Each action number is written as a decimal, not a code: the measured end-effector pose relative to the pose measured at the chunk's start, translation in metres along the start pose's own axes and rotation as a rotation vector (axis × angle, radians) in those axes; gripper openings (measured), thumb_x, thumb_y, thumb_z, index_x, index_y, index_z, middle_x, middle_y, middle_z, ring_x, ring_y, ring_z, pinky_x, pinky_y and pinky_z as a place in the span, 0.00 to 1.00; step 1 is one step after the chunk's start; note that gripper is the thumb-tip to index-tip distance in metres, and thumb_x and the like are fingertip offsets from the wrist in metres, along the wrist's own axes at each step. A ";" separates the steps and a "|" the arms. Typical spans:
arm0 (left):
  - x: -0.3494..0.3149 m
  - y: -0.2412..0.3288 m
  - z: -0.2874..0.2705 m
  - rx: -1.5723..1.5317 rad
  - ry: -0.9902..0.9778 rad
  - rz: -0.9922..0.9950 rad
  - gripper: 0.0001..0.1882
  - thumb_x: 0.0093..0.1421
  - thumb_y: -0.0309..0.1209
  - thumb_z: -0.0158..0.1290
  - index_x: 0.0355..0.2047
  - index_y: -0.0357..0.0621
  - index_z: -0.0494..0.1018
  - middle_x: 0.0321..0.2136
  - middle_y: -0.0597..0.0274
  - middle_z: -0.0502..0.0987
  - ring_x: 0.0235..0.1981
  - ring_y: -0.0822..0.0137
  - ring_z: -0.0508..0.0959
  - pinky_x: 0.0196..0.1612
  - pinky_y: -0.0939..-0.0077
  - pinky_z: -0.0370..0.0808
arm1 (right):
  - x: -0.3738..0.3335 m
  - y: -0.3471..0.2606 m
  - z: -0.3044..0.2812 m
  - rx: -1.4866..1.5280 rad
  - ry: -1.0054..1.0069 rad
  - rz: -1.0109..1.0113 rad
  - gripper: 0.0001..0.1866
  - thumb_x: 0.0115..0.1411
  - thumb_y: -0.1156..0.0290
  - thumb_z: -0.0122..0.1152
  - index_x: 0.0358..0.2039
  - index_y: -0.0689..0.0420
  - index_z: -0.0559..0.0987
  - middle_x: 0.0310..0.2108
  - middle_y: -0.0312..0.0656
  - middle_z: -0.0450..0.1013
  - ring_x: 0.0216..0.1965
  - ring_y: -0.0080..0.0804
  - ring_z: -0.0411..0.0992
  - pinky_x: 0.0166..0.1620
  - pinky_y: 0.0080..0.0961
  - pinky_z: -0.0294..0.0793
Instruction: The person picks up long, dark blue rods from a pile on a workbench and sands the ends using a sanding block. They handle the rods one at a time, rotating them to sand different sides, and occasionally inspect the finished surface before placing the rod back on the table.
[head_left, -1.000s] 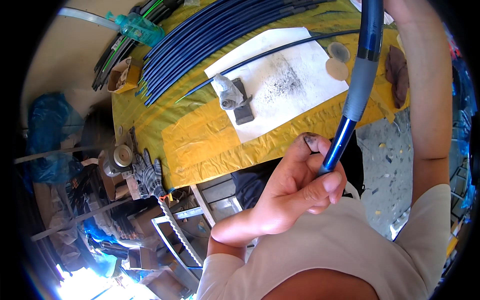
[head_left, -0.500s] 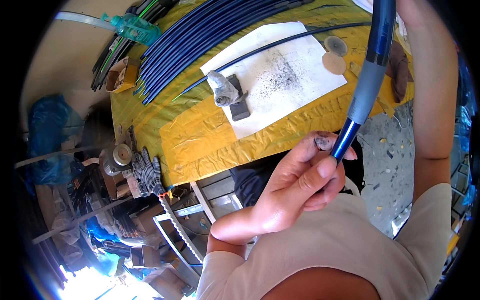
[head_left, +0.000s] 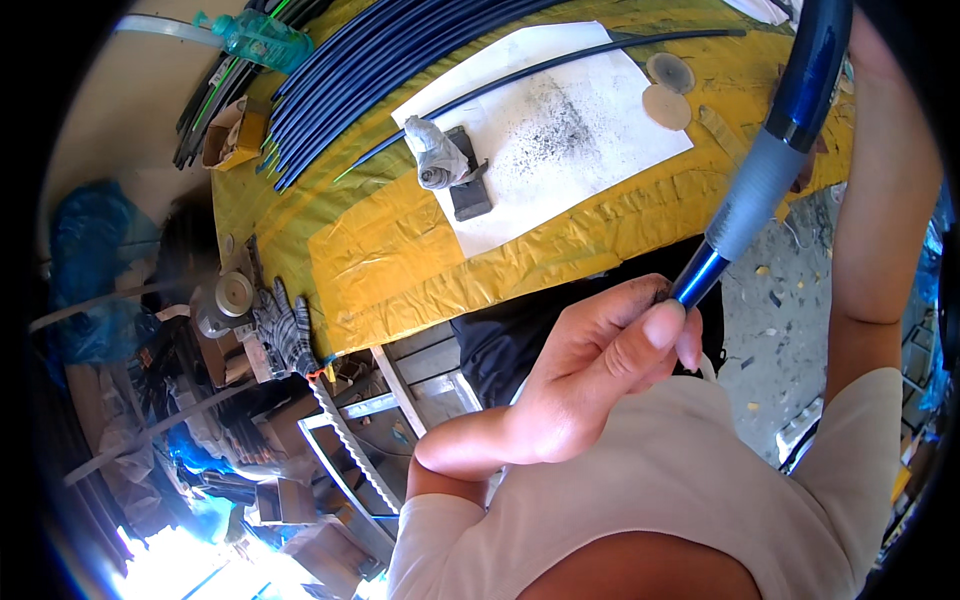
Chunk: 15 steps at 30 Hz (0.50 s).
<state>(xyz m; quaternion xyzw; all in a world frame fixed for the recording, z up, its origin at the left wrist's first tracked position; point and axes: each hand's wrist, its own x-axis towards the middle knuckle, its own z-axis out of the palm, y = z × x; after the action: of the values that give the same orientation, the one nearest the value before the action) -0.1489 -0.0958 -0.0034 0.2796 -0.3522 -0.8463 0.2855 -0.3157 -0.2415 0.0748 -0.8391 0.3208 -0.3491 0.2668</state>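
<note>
Head view: at far left is a blue bag (head_left: pixel 95 265), then a glove (head_left: pixel 285 330) just beside the left corner of the table (head_left: pixel 375 270). A box (head_left: pixel 238 133) and a bottle (head_left: pixel 265 42) sit along the table's left side, and a bundle of rods (head_left: pixel 370 80) slants up to the right. A cloth lump (head_left: pixel 437 160) touches a dark block (head_left: pixel 472 195) on the paper (head_left: pixel 625 100). The left hand (head_left: pixel 605 365) is outside the table's near edge, with space between its wrist and that edge; thumb and fingers pinch the lower end of the tube (head_left: pixel 750 195). The tube's long axis rises from lower left to upper right, past the table's near edge, and runs out of the picture's top. Floor (head_left: pixel 770 340) shows below and right of it. At upper right, the right hand (head_left: pixel 872 52) is well apart from the left, mostly cut off; its grip cannot be told.
</note>
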 end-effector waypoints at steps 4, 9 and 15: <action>-0.001 -0.003 0.002 -0.010 -0.006 0.005 0.25 0.62 0.52 0.42 0.32 0.38 0.67 0.15 0.74 0.55 0.17 0.81 0.50 0.22 0.83 0.46 | -0.002 0.002 -0.002 -0.001 0.008 0.005 0.28 0.63 0.49 0.41 0.49 0.62 0.68 0.37 0.48 0.68 0.40 0.37 0.67 0.42 0.32 0.69; -0.001 -0.004 0.001 -0.032 0.006 -0.002 0.24 0.62 0.52 0.43 0.31 0.39 0.67 0.17 0.73 0.56 0.18 0.81 0.51 0.23 0.84 0.47 | -0.003 0.005 0.001 0.008 0.008 0.008 0.28 0.63 0.49 0.39 0.49 0.63 0.69 0.36 0.48 0.69 0.39 0.36 0.68 0.41 0.31 0.70; 0.000 -0.004 -0.001 -0.050 -0.018 -0.025 0.24 0.61 0.52 0.43 0.31 0.39 0.67 0.19 0.72 0.57 0.18 0.81 0.51 0.22 0.84 0.47 | -0.006 0.006 0.000 0.014 0.019 0.016 0.28 0.64 0.49 0.38 0.48 0.63 0.69 0.35 0.48 0.70 0.38 0.35 0.69 0.40 0.29 0.71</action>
<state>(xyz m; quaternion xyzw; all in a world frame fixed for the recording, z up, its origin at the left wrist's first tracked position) -0.1494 -0.0935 -0.0073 0.2693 -0.3297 -0.8609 0.2786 -0.3211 -0.2412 0.0689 -0.8313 0.3275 -0.3574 0.2721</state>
